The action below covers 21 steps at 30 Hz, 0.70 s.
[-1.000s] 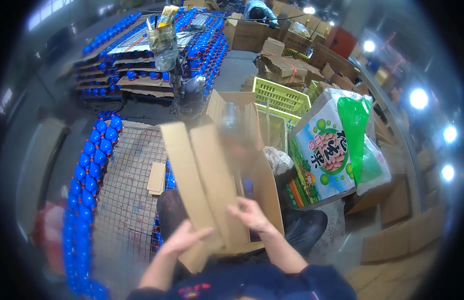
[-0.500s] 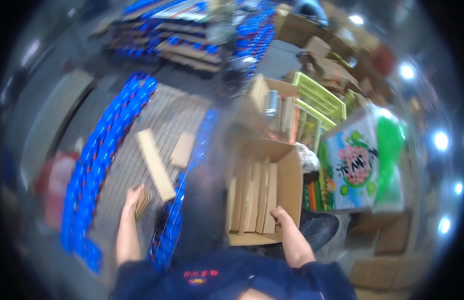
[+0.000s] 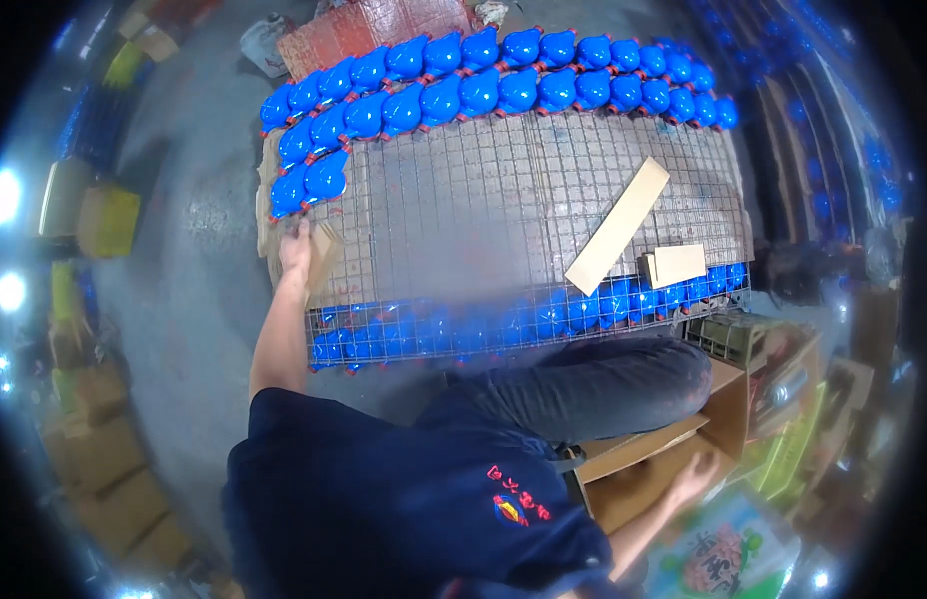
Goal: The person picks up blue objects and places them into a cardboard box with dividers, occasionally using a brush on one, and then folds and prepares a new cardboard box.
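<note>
My left hand [image 3: 297,252] is closed around a small stack of tan cardboard strips [image 3: 325,262] at the left end of a wire mesh rack [image 3: 463,200]. Just beyond its fingertips sit glossy blue rounded pieces with red tips [image 3: 324,177], the near end of a short row. Two long rows of the same blue pieces [image 3: 440,102] run along the rack's far side. Low on the right, my right hand [image 3: 695,479] is over an open cardboard box [image 3: 728,419], fingers apart and nothing seen in them. Part of the box is hidden by my leg.
On the rack's right half lie a long cardboard strip [image 3: 619,226] and a short cardboard stack [image 3: 679,265]. More blue pieces [image 3: 553,314] show under the mesh along the near edge. A printed white bag [image 3: 723,549] and a yellow-green crate [image 3: 788,449] stand beside the box.
My view has swung toward the rack. The left hand, still holding cardboard strips, is now beside the short blue row. The right hand's fingers, earlier curled at the strips in the box, are now apart.
</note>
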Available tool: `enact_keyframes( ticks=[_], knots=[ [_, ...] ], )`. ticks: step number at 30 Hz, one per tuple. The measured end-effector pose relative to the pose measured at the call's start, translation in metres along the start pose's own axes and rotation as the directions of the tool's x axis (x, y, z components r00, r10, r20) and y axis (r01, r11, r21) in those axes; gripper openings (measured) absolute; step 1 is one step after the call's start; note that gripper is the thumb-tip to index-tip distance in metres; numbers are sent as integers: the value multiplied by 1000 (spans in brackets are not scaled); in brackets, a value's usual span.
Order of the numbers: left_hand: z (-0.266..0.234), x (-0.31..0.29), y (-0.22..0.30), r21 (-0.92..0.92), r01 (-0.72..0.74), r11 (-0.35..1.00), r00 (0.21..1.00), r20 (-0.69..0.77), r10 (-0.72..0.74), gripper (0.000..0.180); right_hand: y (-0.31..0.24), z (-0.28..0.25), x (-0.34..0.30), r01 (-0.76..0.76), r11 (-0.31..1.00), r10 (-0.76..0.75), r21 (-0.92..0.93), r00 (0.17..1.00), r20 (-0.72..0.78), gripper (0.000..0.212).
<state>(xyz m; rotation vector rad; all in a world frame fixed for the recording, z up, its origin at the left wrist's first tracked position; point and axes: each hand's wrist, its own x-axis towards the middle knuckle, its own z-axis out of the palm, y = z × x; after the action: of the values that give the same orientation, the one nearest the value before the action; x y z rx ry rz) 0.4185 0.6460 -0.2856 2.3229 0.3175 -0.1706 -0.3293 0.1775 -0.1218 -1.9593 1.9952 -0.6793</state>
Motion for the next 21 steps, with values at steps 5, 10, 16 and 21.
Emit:
enact_keyframes(
  ticks=[5, 10, 16, 21],
  knots=[
    [36, 45, 36, -449, 473, 758, 862, 413, -294, 49, -210, -21, 23, 352, 929, -335, 112, 930, -150, 34],
    [31, 41, 29, -323, 91, 942, 969, 245, -9, 61, -314, 45, -8, 550, 658, -580, 515, 806, -119, 29],
    [4, -104, 111, -368, 746, 555, 520, 842, -141, 46, -388, 139, -100, -465, 495, -432, 734, 601, 672, 31],
    [-8, -167, 167, -358, 589, 725, 386, 912, 136, 53, -388, 200, -125, -992, 90, -462, 86, 35, 886, 88]
  ],
)
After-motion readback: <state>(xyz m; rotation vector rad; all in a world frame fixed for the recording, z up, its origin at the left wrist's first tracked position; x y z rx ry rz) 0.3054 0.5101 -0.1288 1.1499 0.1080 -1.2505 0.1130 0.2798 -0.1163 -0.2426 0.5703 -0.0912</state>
